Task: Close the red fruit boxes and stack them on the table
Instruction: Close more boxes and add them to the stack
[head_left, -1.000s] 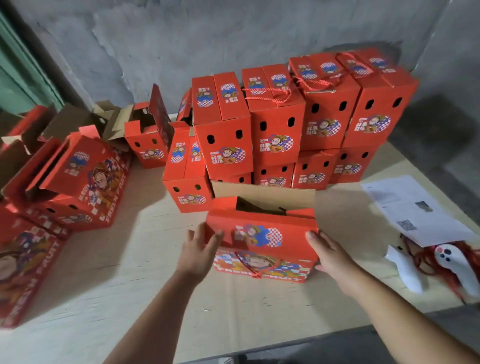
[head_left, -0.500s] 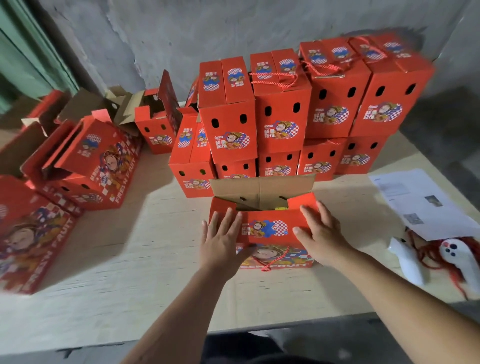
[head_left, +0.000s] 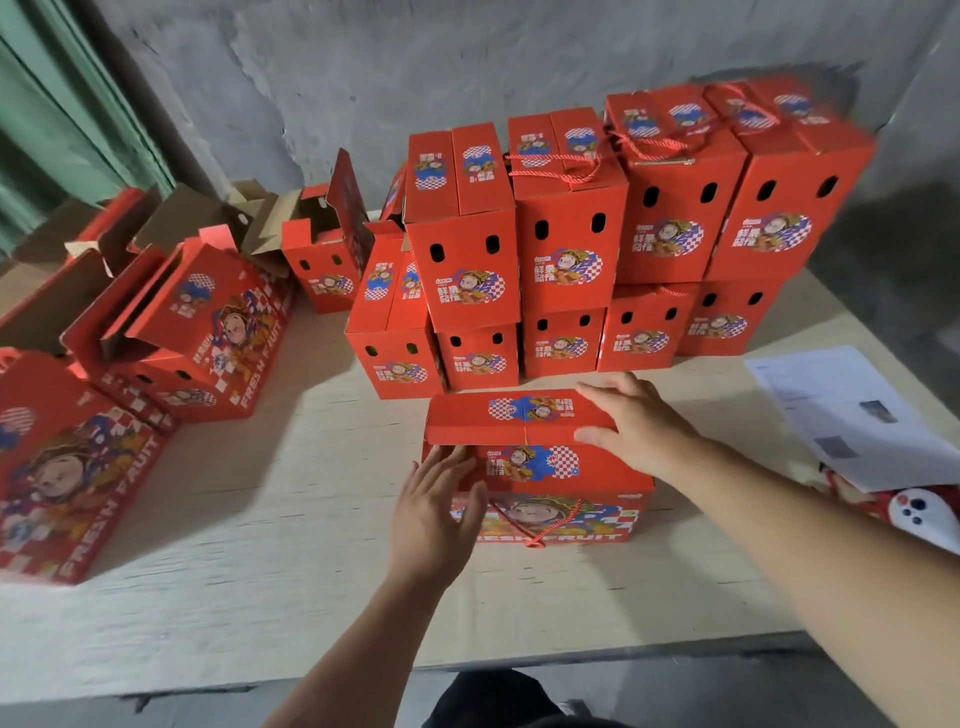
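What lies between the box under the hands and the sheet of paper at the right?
Head view: only bare table, crossed by the right hand and forearm resting on the box. Nothing else stands before the paper.

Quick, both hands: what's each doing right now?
Left hand: open, flat against the box front.
Right hand: open, pressing the lid down.

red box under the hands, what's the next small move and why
Probably press the far flap flat. The right hand lies on it, the left hand braces the red cardboard fruit box, and both flaps look folded over but not seated.
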